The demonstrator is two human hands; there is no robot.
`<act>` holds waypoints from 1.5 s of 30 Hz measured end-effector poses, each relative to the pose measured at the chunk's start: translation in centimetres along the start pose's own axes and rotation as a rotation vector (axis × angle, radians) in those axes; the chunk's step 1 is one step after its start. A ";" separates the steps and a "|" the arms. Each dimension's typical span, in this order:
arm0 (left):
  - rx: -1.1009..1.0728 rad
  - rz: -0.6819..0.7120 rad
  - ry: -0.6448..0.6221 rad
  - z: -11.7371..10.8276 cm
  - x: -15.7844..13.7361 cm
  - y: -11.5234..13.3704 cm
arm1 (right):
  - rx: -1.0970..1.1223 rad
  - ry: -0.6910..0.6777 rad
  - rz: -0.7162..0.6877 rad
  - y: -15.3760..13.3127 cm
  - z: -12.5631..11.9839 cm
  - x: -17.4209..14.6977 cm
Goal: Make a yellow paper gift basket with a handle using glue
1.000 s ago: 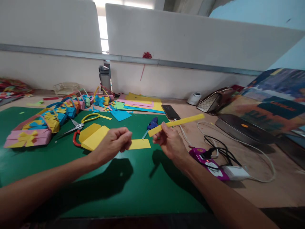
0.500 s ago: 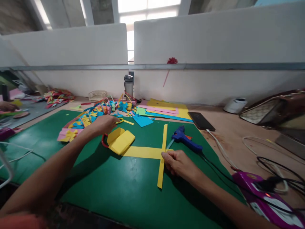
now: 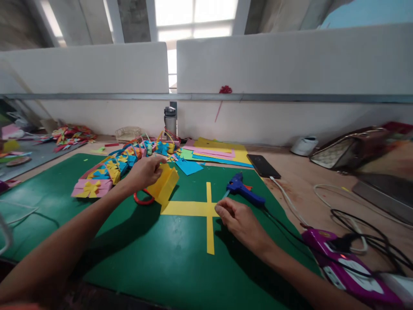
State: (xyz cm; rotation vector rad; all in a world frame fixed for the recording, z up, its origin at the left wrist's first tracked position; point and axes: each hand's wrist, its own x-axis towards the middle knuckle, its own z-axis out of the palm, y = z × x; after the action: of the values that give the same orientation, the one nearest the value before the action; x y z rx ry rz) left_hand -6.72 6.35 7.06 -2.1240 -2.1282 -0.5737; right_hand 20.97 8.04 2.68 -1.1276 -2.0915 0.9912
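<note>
My left hand (image 3: pixel 147 173) is closed at the upper edge of a small folded yellow paper box (image 3: pixel 166 183), which is tilted up; its fingertips are partly hidden. A wide yellow paper strip (image 3: pixel 183 208) runs from the box to the right, over the green mat (image 3: pixel 155 258). Crossing it near its right end is a narrow yellow paper strip (image 3: pixel 209 234). My right hand (image 3: pixel 237 217) pinches the right end of the wide strip. A blue glue gun (image 3: pixel 245 189) lies just beyond that hand. Beside the box shows a red ring-shaped handle (image 3: pixel 143 199).
Decorated paper baskets (image 3: pixel 92 188) stand at the left back. Coloured paper sheets (image 3: pixel 240 153), a bottle (image 3: pixel 170 120) and a phone (image 3: pixel 263 165) lie or stand farther back. Cables run to a purple power strip (image 3: pixel 348 262) on the right. A handbag (image 3: pixel 348 148) is at the far right.
My left hand has come down onto the yellow box, which now tilts more upright. The narrow strip stands straighter across the wide one. My right hand stays at the strip's end; the view has shifted slightly.
</note>
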 end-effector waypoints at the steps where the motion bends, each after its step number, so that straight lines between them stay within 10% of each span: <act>1: -0.017 0.015 0.046 -0.2 -0.6 1.0 | 0.003 0.042 -0.020 -0.2 0.0 -0.1; 6: -0.294 0.167 0.309 1.3 -4.6 5.8 | 0.174 0.062 -0.058 -0.8 0.7 -0.6; 19: -0.460 0.306 0.297 4.2 -5.4 7.0 | 0.447 -0.199 -0.147 -1.0 0.5 -1.4; 31: -0.927 0.242 -0.101 3.1 -5.6 7.8 | 0.195 -0.330 -0.256 -0.5 0.8 -2.0; 45: -0.717 0.325 0.279 1.8 -6.6 7.6 | 0.046 -0.176 -0.326 -1.0 0.5 -2.1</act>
State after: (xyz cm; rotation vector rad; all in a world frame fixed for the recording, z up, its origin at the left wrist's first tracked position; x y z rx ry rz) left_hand 1.32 0.42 4.88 -2.4263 -1.5078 -1.6593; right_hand 21.18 5.74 2.92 -0.6669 -2.2846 1.0010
